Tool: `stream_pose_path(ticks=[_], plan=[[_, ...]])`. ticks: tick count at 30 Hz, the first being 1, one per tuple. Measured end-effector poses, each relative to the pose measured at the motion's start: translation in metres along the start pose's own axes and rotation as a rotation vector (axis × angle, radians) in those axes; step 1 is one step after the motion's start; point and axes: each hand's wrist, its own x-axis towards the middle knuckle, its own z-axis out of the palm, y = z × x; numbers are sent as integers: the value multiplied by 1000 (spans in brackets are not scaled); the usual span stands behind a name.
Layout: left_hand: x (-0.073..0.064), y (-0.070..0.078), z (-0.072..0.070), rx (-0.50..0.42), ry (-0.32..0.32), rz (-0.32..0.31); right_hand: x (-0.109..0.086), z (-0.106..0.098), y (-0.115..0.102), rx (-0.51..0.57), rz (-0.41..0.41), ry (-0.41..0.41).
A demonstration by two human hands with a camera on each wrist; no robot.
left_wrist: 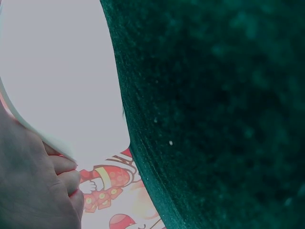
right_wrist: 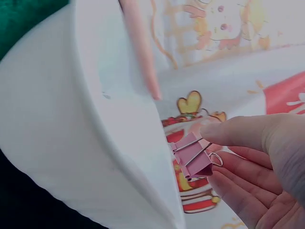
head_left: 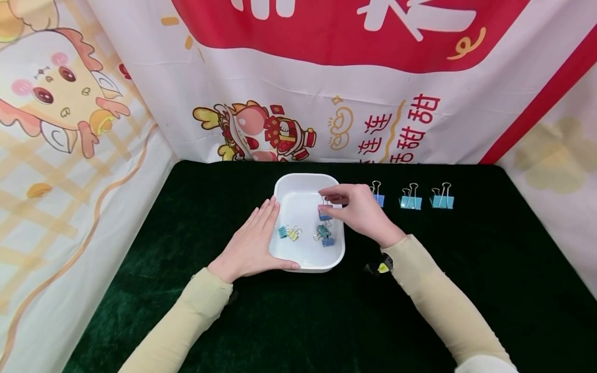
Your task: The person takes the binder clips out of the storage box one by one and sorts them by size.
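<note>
A white tray (head_left: 305,259) stands on the dark green cloth. My left hand (head_left: 249,241) lies along its left side, fingers straight against the wall and thumb at the near rim. Over the tray's right part, my right hand (head_left: 361,210) pinches a pink binder clip (right_wrist: 193,157) by its wire handles, between thumb and fingertips. Just under that clip in the head view shows a blue clip (head_left: 325,217). Inside the tray are also a teal clip (head_left: 282,232) beside a yellow clip (head_left: 293,234), and a dark teal clip (head_left: 323,231) by another blue one (head_left: 328,242).
Right of the tray, larger binder clips stand in a row on the cloth: a blue one (head_left: 380,200) partly behind my right hand, a light blue one (head_left: 411,202) and another light blue one (head_left: 442,201). Printed fabric walls (head_left: 317,88) rise behind and at both sides.
</note>
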Motion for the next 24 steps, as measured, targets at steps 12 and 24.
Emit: stream_pose_path(ticks=[12,24], plan=[[0,2,-2,-1,-3,-13,-8,-41,-6,7,26,165],[0,1,-1,10,3,5,-19,-76,1,6,97,260]])
